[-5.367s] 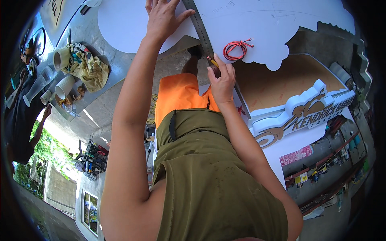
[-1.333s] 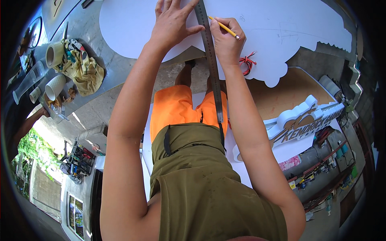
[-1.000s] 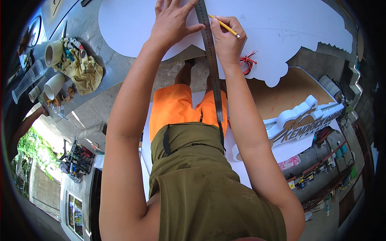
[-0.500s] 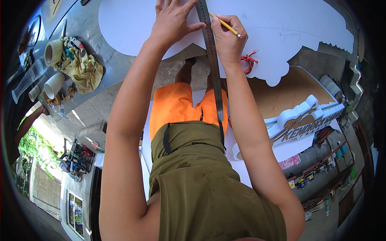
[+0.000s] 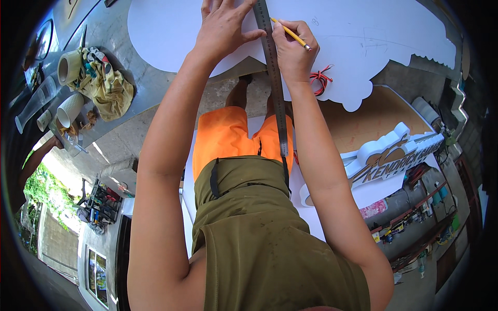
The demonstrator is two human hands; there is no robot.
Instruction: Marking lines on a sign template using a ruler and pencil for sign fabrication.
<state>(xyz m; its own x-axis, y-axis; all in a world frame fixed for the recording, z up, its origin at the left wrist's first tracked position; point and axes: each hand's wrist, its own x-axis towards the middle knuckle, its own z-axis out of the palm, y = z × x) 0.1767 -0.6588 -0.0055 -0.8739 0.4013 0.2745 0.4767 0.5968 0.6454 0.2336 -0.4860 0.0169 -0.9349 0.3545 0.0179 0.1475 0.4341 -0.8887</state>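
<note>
Beneath both hands, a white scalloped sheet (image 5: 347,62) lies on a grey workbench (image 5: 116,36). The right hand (image 5: 296,54) pinches a yellow pencil (image 5: 293,36) between thumb and fingers, its point just beside the right edge of a steel ruler (image 5: 275,78); whether the lead meets the sheet is too fine to tell. For a true line, the pencil had best hold one lean and ride lightly against the steel, with even pressure on the ruler, since its near end juts past the sheet toward the body and could swing. Left of that grip, the left hand (image 5: 223,31) is spread, thumb reaching to the ruler, some fingertips cut off by the view's upper edge. Both forearms come up from below; the right wrist looks nearly straight, the pencil's eraser end tipping right and bodyward. Just right of the grip and nearer the body is a red-and-black wire coil (image 5: 320,83); well left, a patterned rag (image 5: 115,96).
</note>
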